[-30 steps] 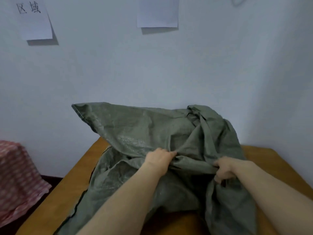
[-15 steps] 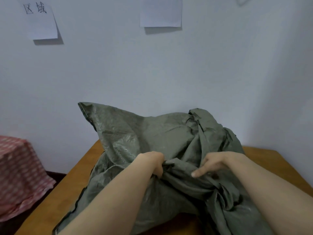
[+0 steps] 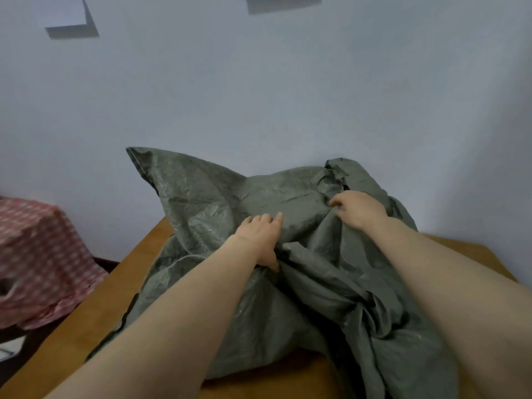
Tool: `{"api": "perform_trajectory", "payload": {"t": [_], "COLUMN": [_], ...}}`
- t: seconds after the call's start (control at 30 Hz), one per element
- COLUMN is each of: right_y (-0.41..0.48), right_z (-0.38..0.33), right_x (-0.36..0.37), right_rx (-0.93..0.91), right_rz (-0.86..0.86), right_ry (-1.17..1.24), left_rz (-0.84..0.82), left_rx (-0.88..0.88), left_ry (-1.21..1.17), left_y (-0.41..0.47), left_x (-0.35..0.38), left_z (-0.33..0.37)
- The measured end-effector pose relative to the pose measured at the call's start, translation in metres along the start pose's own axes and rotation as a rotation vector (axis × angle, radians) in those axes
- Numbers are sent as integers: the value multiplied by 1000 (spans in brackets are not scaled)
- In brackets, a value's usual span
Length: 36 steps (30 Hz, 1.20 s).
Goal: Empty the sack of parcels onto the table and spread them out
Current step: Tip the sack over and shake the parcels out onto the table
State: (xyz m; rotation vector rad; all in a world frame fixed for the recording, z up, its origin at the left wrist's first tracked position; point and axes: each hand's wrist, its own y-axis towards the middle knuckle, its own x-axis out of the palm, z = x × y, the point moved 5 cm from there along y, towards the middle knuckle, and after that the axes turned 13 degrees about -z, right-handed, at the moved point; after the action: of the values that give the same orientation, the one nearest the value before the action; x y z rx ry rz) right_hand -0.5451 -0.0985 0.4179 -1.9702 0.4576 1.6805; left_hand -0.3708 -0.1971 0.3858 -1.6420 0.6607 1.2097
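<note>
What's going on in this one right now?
A person has both bare hands on a grey-green sack lying crumpled on the wooden table. The left hand rests flat on its bulging middle. The right hand curls its fingers at the bunched folds behind, grip unclear. Nothing has been tipped out yet.

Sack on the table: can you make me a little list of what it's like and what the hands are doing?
sack: grey-green woven plastic sack, crumpled and bulging, on the brown wooden table
left hand: fingers straight, resting on the sack
right hand: fingers curled, gripping the sack's fabric
parcels: none showing
beside table: pink checked cloth
</note>
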Motion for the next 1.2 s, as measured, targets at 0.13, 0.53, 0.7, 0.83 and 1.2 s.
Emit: {"api": "perform_trajectory", "payload": {"t": [0.13,0.53,0.7,0.83,1.2], "right_y": [30,87,81,59,43], "right_z": [-15,-31,-41,-45,50], "right_x": [9,41,21,0,-9], "right_rx": [-32,159,59,-1,572], "right_rz": [-46,-222,-249,-492,-249], "right_ry": [-247,-248,185,469,288], "left_rz": [-57,-52,52,52,40], "left_rx": [-17,70,103,178,104], "left_ry": [10,76,81,146,43], "left_y": [21,83,93,93,54], "left_x": [2,1,-8,-18,-21], "left_z": [-11,-36,-33,-14,2]}}
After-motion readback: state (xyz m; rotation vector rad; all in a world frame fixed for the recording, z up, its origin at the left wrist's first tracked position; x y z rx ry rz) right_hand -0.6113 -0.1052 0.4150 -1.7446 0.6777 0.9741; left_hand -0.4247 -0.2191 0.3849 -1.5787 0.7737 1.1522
